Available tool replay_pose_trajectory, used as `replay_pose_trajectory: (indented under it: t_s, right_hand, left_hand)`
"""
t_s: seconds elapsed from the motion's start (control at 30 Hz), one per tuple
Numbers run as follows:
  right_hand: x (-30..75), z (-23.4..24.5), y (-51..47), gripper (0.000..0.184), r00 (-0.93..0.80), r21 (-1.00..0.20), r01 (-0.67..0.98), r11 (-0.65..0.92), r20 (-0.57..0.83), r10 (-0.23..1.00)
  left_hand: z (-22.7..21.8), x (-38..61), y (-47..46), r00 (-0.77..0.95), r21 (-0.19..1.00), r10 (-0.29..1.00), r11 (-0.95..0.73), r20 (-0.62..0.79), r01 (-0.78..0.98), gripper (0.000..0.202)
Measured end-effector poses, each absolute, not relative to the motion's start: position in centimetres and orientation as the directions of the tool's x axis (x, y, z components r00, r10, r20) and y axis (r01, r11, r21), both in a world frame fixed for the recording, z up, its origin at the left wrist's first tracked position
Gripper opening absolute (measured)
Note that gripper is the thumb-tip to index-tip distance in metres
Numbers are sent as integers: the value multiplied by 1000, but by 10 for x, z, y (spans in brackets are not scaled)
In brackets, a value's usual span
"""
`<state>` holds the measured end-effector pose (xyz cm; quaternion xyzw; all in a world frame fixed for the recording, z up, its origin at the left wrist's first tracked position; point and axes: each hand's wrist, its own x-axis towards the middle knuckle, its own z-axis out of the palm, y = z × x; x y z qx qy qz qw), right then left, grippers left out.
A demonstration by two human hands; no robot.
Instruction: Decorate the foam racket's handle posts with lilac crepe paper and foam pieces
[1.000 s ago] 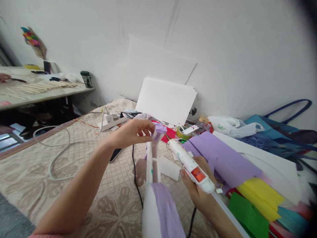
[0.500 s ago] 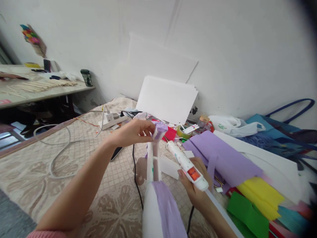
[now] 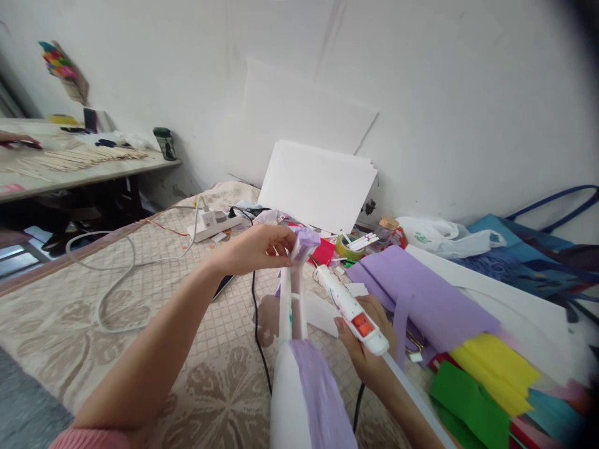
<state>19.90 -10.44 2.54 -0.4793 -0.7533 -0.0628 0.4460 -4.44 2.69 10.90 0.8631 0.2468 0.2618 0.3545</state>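
Left hand [image 3: 269,247] pinching top of model [image 3: 305,380], fingertips nearly meeting; model extending up from 6 o'clock. Right hand [image 3: 365,363] gripping glue gun [image 3: 344,300] at 5 o'clock, fingers curling round it. Versus earlier: glue gun sitting slightly nearer model.

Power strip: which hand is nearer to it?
Left. The left hand is just right of the power strip, at the purple piece; the right hand, holding the glue gun, is farther right and nearer the camera.
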Motion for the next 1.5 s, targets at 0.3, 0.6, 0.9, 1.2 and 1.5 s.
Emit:
replay_pose_trajectory:
  t_s: [0.3,0.6,0.9,1.2,1.5]
  right_hand:
    - [202,22,-104,13,-185,-254,801,542,756,628]
    - [202,25,-105,25,-168,-285,761,583,782,601]
    - [194,43,-98,15,-226,-309,707,636,754,617]
    - [191,44,-89,3,-272,-245,702,668,775,570]
    - [190,48,-97,6,-261,-306,729,612,703,662]
  left_hand:
    - [108,-45,28,744,725,606,-642,280,250,20]
    - [107,-45,27,746,721,606,-645,278,255,18]
    - [106,-45,28,760,712,595,-651,264,262,15]
    - [108,-45,27,759,728,594,-640,266,246,18]
    - [108,-45,28,762,710,587,-658,274,251,16]
